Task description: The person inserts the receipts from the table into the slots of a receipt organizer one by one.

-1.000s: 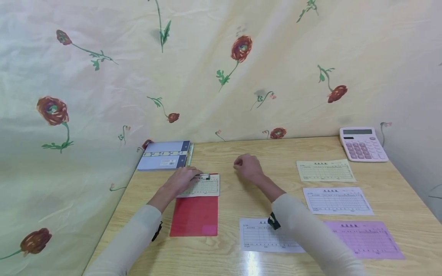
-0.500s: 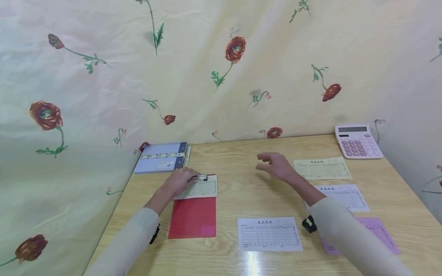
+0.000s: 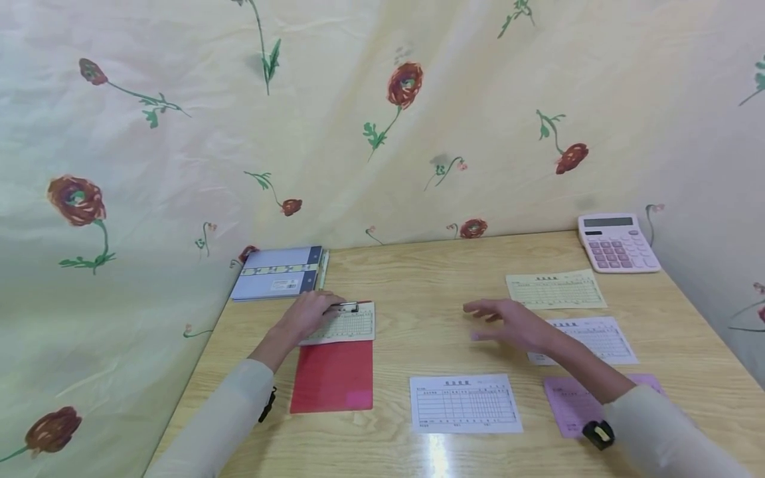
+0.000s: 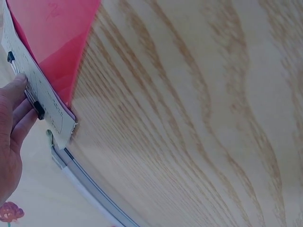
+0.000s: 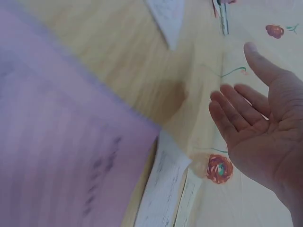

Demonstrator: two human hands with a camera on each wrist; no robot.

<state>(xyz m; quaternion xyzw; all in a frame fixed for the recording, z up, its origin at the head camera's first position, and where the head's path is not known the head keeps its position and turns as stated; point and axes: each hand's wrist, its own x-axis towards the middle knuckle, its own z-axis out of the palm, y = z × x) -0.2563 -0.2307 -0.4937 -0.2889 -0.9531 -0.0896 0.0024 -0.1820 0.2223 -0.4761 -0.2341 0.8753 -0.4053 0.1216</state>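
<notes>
Over the last second, the right hand (image 3: 508, 323) moved away from the left hand (image 3: 307, 313), and its curled fingers opened up. It was wide open, with its thumb apart from its fingers, and it held nothing. It hung over the table (image 3: 412, 279) and hid part of a far white slip (image 3: 606, 337). The left hand pinched a metal clip (image 3: 352, 308) at the top of a pale green slip (image 3: 352, 326). That slip lay on the far end of a red board (image 3: 332, 375). A near white slip (image 3: 466, 403) lay to the right of the board. A purple slip (image 3: 568, 401) lay under the right arm (image 3: 588, 372).
</notes>
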